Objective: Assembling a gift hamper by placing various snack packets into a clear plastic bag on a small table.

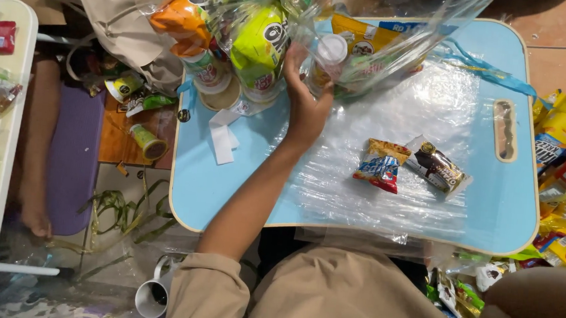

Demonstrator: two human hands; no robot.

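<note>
Head view, looking down on a light-blue lap table (513, 195) spread with a clear plastic sheet (389, 160). The gathered bundle of snacks in clear cellophane (272, 32) sits at the table's far edge, toward 12 o'clock: inside it show an orange packet (183, 16), a lime-green packet (261, 44), a yellow packet (364, 42) and a small white-capped bottle (326, 62). The bundle stands roughly upright, its long axis running up toward the camera, with the wrap flaring out to 1 o'clock. The left hand (304, 97) reaches up from 6 o'clock with fingers partly curled, grasping the bundle between the green packet and the bottle (the fingertips are hidden in the wrap). The right hand is out of view. On the sheet, at 3 o'clock of the wrist, lie two loose packets just beside each other: a red, blue and yellow snack pack (381, 164) and a dark brown bar in clear wrap (438, 168), both tilted. A blue ribbon (485, 70) trails off toward 3 o'clock.
</note>
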